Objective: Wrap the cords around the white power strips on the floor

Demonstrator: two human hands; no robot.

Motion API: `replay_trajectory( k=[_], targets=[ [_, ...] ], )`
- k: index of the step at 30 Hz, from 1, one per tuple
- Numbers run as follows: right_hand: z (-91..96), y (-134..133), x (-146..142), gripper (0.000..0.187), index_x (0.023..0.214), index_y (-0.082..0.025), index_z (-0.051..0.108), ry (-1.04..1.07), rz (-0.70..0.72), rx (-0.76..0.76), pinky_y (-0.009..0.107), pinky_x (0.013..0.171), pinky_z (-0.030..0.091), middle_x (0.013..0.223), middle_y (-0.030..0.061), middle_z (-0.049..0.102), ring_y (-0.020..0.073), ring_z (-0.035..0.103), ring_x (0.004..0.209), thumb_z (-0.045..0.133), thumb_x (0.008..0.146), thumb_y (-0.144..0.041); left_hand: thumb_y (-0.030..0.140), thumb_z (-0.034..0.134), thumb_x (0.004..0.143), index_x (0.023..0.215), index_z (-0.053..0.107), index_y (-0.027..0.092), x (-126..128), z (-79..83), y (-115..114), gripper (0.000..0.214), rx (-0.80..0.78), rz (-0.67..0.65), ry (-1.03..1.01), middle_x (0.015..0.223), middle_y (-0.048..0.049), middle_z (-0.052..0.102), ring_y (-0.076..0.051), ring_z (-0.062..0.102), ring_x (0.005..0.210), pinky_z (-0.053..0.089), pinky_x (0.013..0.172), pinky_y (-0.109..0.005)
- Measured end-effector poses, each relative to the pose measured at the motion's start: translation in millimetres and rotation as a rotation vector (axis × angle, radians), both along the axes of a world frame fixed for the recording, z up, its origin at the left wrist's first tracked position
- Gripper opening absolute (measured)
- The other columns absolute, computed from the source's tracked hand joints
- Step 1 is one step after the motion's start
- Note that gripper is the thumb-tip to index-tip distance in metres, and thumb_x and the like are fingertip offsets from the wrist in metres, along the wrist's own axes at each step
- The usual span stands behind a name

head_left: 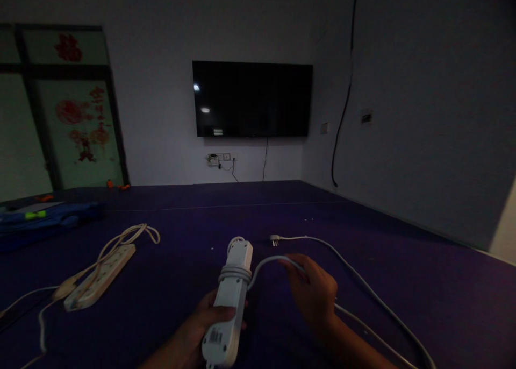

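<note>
Low at centre, above the purple floor (250, 218): one white power strip (233, 291), held lengthwise and pointing away from the wearer, with several turns of its own grey cord (365, 289) wound round its middle. Left hand (207, 316): fingers wrapped round the near half of the strip, thumb across its top. Right hand (313, 292): just right of the strip, fingers curled down and closed on the cord where it arcs off the windings. Cord: runs out to the right across the floor and loops back to its plug (275, 240), which lies on the floor beyond the strip. Left of this, well apart: a second power strip (100, 276), flat on the floor, its pale cable (129, 234) looped beside it. Far wall: a dark television (252, 99), wall sockets (221, 157) beneath it.
</note>
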State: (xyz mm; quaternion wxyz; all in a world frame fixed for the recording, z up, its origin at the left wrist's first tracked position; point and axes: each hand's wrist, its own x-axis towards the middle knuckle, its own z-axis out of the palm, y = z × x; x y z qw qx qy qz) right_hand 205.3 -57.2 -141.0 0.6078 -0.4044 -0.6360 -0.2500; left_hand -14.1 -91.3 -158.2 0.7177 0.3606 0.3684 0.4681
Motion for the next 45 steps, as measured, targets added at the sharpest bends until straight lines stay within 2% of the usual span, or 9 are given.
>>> replay_trajectory(
  k=[5, 10, 13, 20, 24, 27, 32, 38, 45],
  targets=[
    [-5.8, 5.4, -1.1, 0.027, 0.077, -0.018, 0.065, -0.027, -0.022, -0.140, 0.020, 0.048, 0.041, 0.058, -0.0009, 0.064, 0.0097, 0.057, 0.045, 0.050, 0.088, -0.039, 0.022, 0.080, 0.047, 0.090, 0.066, 0.012, -2.3, 3.6, 3.0, 0.046, -0.018, 0.081, -0.036, 0.074, -0.0078, 0.070, -0.018, 0.061, 0.059, 0.041, 0.054, -0.026],
    [-14.9, 9.6, -8.2, 0.021, 0.093, -0.019, 0.064, -0.169, 0.028, -0.361, 0.024, 0.064, 0.048, 0.083, 0.0038, 0.070, 0.0154, 0.066, 0.072, 0.045, 0.089, -0.027, 0.021, 0.081, 0.048, 0.094, 0.067, 0.016, -8.8, 9.9, 6.9, 0.049, -0.029, 0.199, -0.069, 0.083, -0.0058, 0.070, -0.019, 0.063, 0.069, 0.044, 0.058, -0.027],
    [-17.6, 8.9, -12.0, 0.024, 0.106, -0.020, 0.061, -0.251, 0.094, -0.447, 0.028, 0.072, 0.050, 0.096, 0.0051, 0.069, 0.0167, 0.066, 0.083, 0.043, 0.090, -0.023, 0.021, 0.081, 0.047, 0.091, 0.069, 0.017, -8.7, 14.2, 4.3, 0.046, -0.014, 0.200, -0.083, 0.088, -0.0055, 0.070, -0.019, 0.063, 0.072, 0.044, 0.057, -0.026],
    [-15.5, -1.8, -27.0, 0.033, 0.116, -0.022, 0.056, -0.523, 0.101, -0.452, 0.032, 0.075, 0.049, 0.104, 0.0066, 0.067, 0.0204, 0.062, 0.089, 0.055, 0.083, -0.017, 0.023, 0.082, 0.047, 0.087, 0.070, 0.015, -0.8, 14.7, -7.0, 0.042, 0.060, 0.029, -0.079, 0.077, -0.0069, 0.071, -0.017, 0.062, 0.063, 0.042, 0.056, -0.024],
    [-14.7, -8.3, -37.5, 0.014, 0.089, -0.019, 0.065, -0.740, 0.135, -0.557, 0.027, 0.071, 0.047, 0.090, 0.0051, 0.068, 0.0179, 0.062, 0.081, 0.056, 0.081, -0.010, 0.028, 0.078, 0.053, 0.092, 0.068, 0.015, 2.5, 6.2, -9.4, 0.042, 0.119, -0.188, -0.071, 0.070, -0.0083, 0.070, -0.015, 0.060, 0.056, 0.039, 0.051, -0.023],
    [-16.5, -9.2, -39.0, 0.013, 0.084, -0.019, 0.065, -0.835, 0.183, -0.642, 0.022, 0.063, 0.044, 0.086, 0.0033, 0.068, 0.0151, 0.062, 0.076, 0.055, 0.082, -0.011, 0.029, 0.076, 0.055, 0.095, 0.066, 0.013, 1.3, -5.5, -3.3, 0.044, 0.181, -0.325, -0.062, 0.069, -0.0099, 0.070, -0.016, 0.060, 0.056, 0.039, 0.050, -0.022],
    [-23.3, -5.8, -33.2, 0.010, 0.081, -0.017, 0.061, -0.853, 0.083, -0.526, 0.024, 0.056, 0.040, 0.075, 0.0042, 0.065, 0.0161, 0.060, 0.067, 0.053, 0.080, -0.011, 0.033, 0.072, 0.058, 0.096, 0.066, 0.012, -5.7, -21.5, 12.6, 0.043, 0.258, -0.363, -0.128, 0.067, -0.0083, 0.068, -0.016, 0.061, 0.052, 0.040, 0.047, -0.023],
    [-24.1, -4.0, -27.1, 0.012, 0.079, -0.018, 0.054, -0.802, 0.081, -0.361, 0.024, 0.054, 0.036, 0.071, 0.0014, 0.059, 0.0140, 0.056, 0.062, 0.050, 0.078, -0.007, 0.034, 0.074, 0.057, 0.095, 0.066, 0.014, -10.4, -22.2, 13.3, 0.044, 0.220, -0.289, -0.228, 0.080, -0.0073, 0.066, -0.017, 0.061, 0.059, 0.045, 0.053, -0.026],
    [-14.3, -6.7, -22.7, 0.016, 0.079, -0.021, 0.053, -0.735, 0.104, -0.252, 0.024, 0.051, 0.034, 0.066, -0.0007, 0.057, 0.0134, 0.054, 0.057, 0.046, 0.081, -0.007, 0.059, 0.077, 0.046, 0.091, 0.067, 0.014, -5.5, -18.3, 6.7, 0.065, 0.212, -0.346, -0.370, 0.083, -0.0046, 0.060, -0.012, 0.053, 0.064, 0.043, 0.059, -0.025]
  ],
)
